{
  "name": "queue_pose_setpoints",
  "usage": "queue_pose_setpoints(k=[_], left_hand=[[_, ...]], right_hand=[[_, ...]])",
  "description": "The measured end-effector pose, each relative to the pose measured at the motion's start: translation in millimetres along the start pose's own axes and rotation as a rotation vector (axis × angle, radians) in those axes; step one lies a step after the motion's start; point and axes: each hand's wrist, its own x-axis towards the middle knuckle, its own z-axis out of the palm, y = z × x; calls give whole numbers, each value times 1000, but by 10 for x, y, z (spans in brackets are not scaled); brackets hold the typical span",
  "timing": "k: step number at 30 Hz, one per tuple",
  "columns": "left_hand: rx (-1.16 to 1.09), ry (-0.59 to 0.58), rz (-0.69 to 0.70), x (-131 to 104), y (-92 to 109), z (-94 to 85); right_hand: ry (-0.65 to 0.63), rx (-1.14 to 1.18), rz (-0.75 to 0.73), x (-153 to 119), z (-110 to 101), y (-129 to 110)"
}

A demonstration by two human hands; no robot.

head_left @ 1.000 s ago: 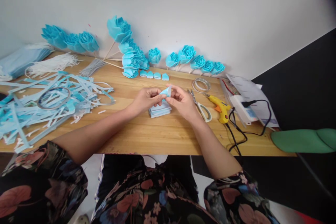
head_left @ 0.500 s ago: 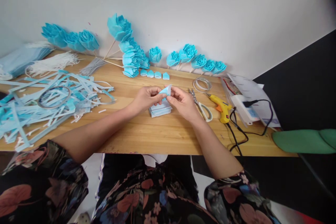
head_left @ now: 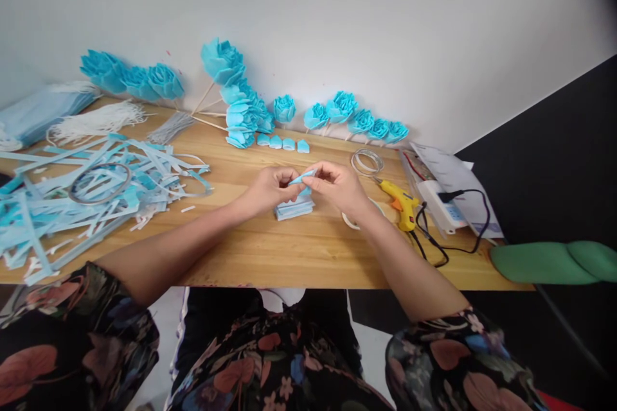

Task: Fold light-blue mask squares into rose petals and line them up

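Both my left hand and my right hand pinch one small piece of light blue fabric, which looks folded narrow between the fingertips. Just below it on the table lies a stack of light blue fabric pieces, partly covered by my fingers. Several small folded blue petals stand in a row beyond my hands. Under my right wrist is a pair of scissors; only part of the pale handles shows.
Blue fabric flowers on sticks line the wall. Cut strips heap at left beside white cords. At right are tape rolls, a yellow glue gun with its cable, a power strip and a green cushioned armrest.
The fabric piece has gone from a wider cone shape to a flatter, narrower fold. My right hand and forearm have shifted slightly and now cover most of the scissors. The view has tilted slightly.
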Motion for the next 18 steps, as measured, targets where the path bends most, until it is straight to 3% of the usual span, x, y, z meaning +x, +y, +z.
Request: queue_pose_setpoints(k=[4, 11, 18], left_hand=[[-91, -9, -44, 14, 6, -5], [-208, -53, -164, 21, 58, -5], [-272, -59, -173, 11, -1, -6]], right_hand=[[72, -158, -126, 14, 8, 4], [174, -586, -566, -42, 76, 90], [178, -598, -618, -89, 63, 178]])
